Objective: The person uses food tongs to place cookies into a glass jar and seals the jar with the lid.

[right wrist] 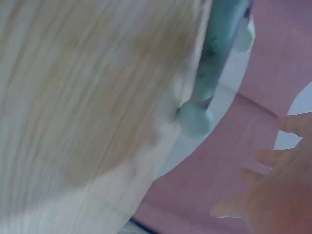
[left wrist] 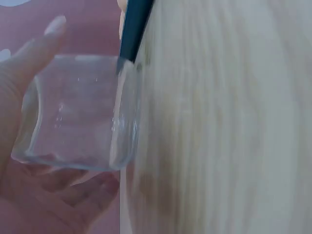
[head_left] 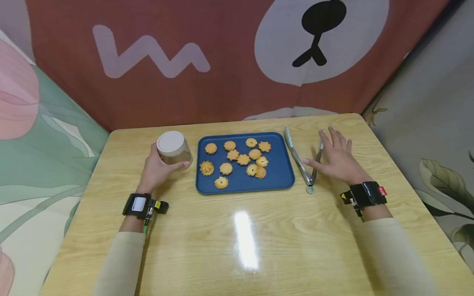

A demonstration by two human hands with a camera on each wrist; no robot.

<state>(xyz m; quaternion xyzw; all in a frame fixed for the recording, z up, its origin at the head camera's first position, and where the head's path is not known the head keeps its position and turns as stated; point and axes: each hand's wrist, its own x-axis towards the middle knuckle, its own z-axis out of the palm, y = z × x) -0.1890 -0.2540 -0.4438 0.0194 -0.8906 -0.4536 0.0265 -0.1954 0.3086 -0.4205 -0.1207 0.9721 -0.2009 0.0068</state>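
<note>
On the left of the table, my left hand [head_left: 154, 173] is around a clear jar [head_left: 179, 158] with a white lid [head_left: 170, 142]. The left wrist view shows the jar [left wrist: 80, 114] between thumb and fingers, with no contents visible in it. My right hand [head_left: 336, 159] hovers over metal tongs [head_left: 298, 159], fingers spread and holding nothing. It partly hides one arm of the tongs, which lie spread apart. In the right wrist view, a pale green end of the tongs [right wrist: 214, 58] appears beside the hand [right wrist: 280, 190].
A blue tray [head_left: 275, 181] lies between the hands, with several cookies [head_left: 226, 168] of different shapes scattered on it. The wooden table [head_left: 192, 246] meets a brown printed cloth [head_left: 177, 102] at its far edge.
</note>
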